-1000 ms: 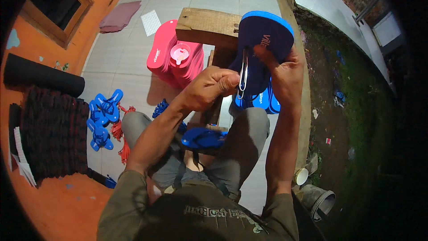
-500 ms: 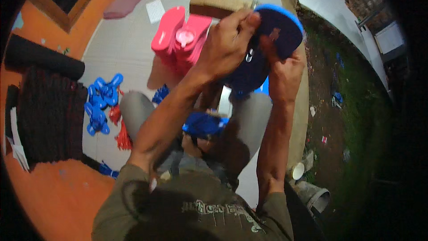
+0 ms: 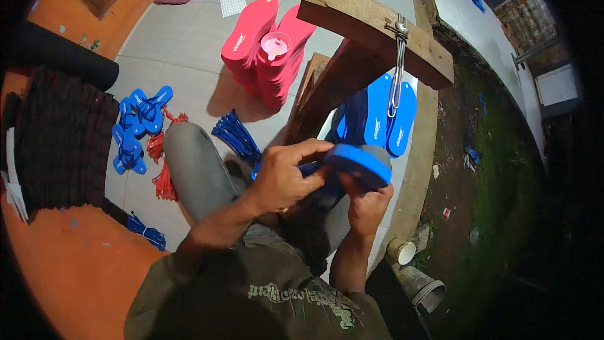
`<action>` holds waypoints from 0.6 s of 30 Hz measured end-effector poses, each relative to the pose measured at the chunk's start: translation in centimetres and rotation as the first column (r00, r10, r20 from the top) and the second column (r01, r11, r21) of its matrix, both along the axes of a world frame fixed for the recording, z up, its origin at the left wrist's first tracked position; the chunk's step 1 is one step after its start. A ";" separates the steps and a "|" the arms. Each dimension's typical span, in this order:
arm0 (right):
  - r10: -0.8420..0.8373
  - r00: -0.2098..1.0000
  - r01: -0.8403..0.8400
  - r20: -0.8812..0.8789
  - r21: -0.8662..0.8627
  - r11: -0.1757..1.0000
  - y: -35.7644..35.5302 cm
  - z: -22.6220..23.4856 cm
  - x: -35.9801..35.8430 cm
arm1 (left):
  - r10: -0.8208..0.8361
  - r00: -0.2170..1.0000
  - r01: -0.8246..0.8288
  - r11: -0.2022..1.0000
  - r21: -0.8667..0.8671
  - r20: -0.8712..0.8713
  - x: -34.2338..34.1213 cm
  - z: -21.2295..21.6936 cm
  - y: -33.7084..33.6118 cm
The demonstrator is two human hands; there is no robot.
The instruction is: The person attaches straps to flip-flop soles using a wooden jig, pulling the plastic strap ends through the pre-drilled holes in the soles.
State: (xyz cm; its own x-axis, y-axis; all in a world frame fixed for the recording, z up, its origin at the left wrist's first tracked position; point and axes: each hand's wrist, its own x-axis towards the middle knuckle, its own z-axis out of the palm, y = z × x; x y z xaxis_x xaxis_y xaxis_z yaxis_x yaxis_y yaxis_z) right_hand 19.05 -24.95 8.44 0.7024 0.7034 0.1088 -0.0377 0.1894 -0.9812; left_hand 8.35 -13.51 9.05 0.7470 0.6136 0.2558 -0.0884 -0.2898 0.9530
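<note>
My left hand (image 3: pixel 289 173) is closed at the left end of a blue-edged flip-flop sole (image 3: pixel 365 167). Its fingertips pinch a dark blue part there, which blur keeps me from making out. My right hand (image 3: pixel 368 208) grips the same sole from below, its thumb against the near face. The sole is tilted above my lap. Just beyond it stands a wooden post with a curved crossbeam (image 3: pixel 368 28), and a bent metal rod (image 3: pixel 397 69) hangs from a nail in the beam. Behind the rod lie blue flip-flop soles (image 3: pixel 380 116).
Pink soles (image 3: pixel 248 31) stand stacked at the far middle, with a small pink dish (image 3: pixel 275 45) on top. Blue straps (image 3: pixel 236 135) lie left of the post. Finished-looking blue flip-flops (image 3: pixel 135 123), red straps (image 3: pixel 165 176) and a dark stack (image 3: pixel 66 145) are to the left.
Both hands have brought the sole down from in front of the wooden beam toward my lap and tilted it edge-on. The beam and the hanging rod now show fully.
</note>
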 end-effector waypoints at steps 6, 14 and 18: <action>-0.027 0.977 0.076 0.213 -0.224 0.972 0.6 -0.7 0.4 | 0.019 0.991 -0.035 0.992 -0.118 -0.133 -1.4 -3.5 3.5; 0.203 0.897 -0.070 -0.393 0.328 0.942 1.6 -5.4 0.2 | 0.209 0.962 0.068 0.446 -0.892 0.178 -6.5 -10.8 0.3; 0.286 0.805 -0.030 -0.519 0.447 0.894 1.6 -5.9 -0.4 | 0.209 0.960 0.040 0.556 -0.830 0.186 -6.5 -9.7 0.7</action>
